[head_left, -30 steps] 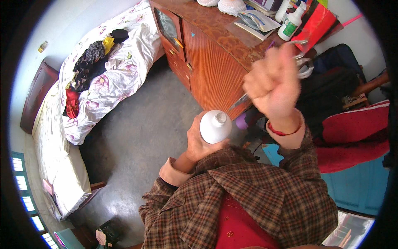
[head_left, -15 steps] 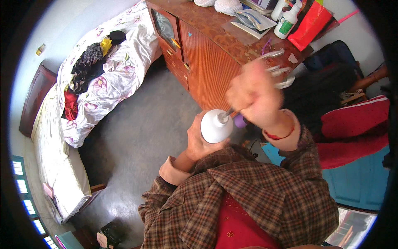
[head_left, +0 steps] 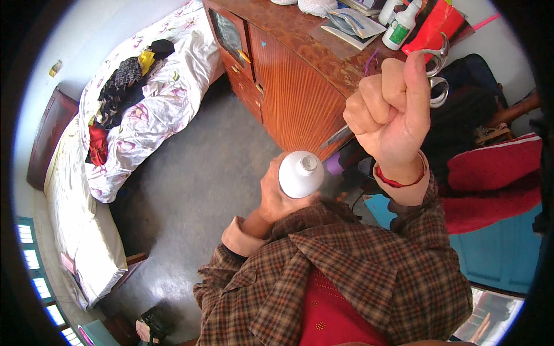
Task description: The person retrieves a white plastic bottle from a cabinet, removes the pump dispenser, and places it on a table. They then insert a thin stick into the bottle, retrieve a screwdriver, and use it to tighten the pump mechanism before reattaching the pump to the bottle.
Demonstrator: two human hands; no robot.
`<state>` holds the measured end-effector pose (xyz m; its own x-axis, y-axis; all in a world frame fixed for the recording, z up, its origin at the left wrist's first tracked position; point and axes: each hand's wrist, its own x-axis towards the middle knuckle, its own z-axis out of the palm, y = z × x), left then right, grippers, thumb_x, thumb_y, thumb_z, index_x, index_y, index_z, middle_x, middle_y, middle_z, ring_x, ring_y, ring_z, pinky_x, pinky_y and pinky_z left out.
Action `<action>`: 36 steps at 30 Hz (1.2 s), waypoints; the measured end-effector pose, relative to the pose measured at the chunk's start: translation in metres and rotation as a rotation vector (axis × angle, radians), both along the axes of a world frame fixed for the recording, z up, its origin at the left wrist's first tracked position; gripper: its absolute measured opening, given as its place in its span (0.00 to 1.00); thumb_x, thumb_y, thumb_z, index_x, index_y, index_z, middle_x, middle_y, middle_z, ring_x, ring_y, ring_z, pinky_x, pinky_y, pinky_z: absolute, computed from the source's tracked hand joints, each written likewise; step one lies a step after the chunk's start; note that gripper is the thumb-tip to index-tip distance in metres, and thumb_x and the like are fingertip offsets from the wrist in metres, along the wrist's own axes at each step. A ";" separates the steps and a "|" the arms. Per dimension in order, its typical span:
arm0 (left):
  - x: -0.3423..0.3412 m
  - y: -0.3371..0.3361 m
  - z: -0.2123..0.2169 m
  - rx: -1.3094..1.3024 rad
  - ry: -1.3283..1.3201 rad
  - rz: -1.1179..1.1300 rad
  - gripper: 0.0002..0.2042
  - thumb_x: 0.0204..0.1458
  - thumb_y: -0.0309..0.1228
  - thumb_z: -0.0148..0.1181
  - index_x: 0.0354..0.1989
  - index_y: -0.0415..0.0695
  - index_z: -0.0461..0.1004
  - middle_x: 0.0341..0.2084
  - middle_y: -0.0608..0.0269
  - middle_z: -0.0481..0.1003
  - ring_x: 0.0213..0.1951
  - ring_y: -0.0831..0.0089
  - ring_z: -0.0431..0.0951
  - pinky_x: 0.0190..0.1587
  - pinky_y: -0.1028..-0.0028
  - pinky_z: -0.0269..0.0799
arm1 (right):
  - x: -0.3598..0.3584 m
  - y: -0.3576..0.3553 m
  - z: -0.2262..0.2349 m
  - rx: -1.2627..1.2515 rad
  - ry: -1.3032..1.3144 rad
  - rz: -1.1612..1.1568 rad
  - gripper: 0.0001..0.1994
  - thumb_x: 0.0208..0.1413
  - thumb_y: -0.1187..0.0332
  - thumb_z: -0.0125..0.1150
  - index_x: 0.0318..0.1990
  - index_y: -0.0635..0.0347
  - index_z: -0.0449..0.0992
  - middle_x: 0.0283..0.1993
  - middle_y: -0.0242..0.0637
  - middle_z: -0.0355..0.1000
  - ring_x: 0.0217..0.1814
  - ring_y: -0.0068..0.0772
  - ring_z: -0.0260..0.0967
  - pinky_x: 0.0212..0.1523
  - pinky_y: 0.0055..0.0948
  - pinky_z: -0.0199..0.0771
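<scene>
A white bottle point(head_left: 297, 179) with rounded shoulders stands wrapped in my left hand point(head_left: 271, 193), its top facing up; the opening at its top looks greyish. My right hand point(head_left: 389, 101) is a closed fist, raised to the right of the bottle and apart from it. It grips silver metal scissors point(head_left: 440, 91). Their curved handle loops stick out past the thumb, and a blade shows below the fist, pointing down and left toward the bottle. The middle of the scissors is hidden by my fingers.
A brown wooden cabinet point(head_left: 294, 95) stands ahead, bearing a white bottle with a green label point(head_left: 402, 26), a red packet point(head_left: 435, 29) and papers point(head_left: 353, 26). To the left is a bed point(head_left: 190, 69) with dark clothes point(head_left: 123, 95). Red cloth point(head_left: 496, 173) lies at right.
My right hand has moved up and right with the scissors, whose tip was at the bottle's mouth and is now away from it. My left hand and the bottle have hardly moved.
</scene>
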<state>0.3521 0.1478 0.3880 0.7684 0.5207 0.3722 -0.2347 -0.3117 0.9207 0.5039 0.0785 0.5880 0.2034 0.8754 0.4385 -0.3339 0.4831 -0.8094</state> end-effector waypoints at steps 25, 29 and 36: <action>0.022 -0.012 0.003 -0.123 -0.077 -0.030 0.41 0.34 0.37 0.80 0.58 0.36 0.63 0.43 0.54 0.76 0.44 0.67 0.78 0.50 0.66 0.73 | 0.235 -0.068 -0.042 -0.363 -0.986 -1.140 0.11 0.59 0.66 0.58 0.30 0.66 0.71 0.25 0.32 0.70 0.29 0.24 0.69 0.31 0.30 0.67; 0.027 -0.017 0.007 -0.070 -0.034 0.018 0.43 0.35 0.41 0.81 0.58 0.36 0.63 0.43 0.54 0.77 0.43 0.69 0.78 0.48 0.66 0.74 | 0.288 -0.064 -0.068 -0.884 -1.213 -1.158 0.13 0.56 0.62 0.55 0.38 0.65 0.72 0.34 0.52 0.75 0.40 0.53 0.75 0.42 0.47 0.72; 0.037 -0.025 0.006 -0.088 -0.048 0.026 0.44 0.35 0.42 0.81 0.58 0.35 0.62 0.44 0.53 0.76 0.44 0.67 0.78 0.49 0.66 0.74 | 0.347 -0.030 -0.119 -1.034 -1.433 -1.200 0.11 0.55 0.66 0.57 0.40 0.64 0.73 0.47 0.56 0.71 0.52 0.63 0.70 0.51 0.53 0.71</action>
